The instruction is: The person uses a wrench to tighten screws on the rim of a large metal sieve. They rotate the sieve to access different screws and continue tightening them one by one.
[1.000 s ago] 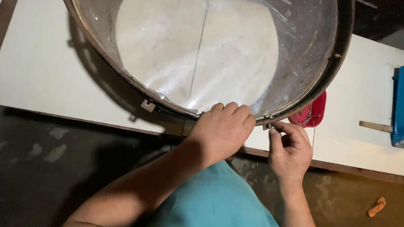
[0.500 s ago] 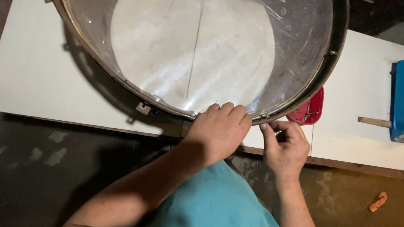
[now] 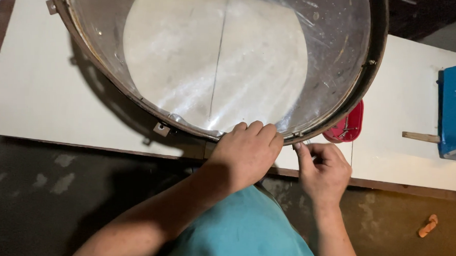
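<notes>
On the white bench (image 3: 40,94) lay a big drum (image 3: 225,62). Left hand (image 3: 246,152) curled over its near rim; right hand (image 3: 323,170) pinched something thin just beside it. Behind sat a red tray (image 3: 349,126); a blue box (image 3: 455,110) stood far right.

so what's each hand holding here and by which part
Left hand grips the big round drum at its near rim; right hand pinches something small beside it, too small to tell.

No packages, labels, signs or screens show anywhere on the desk (image 3: 45,94) or on the floor around it.
</notes>
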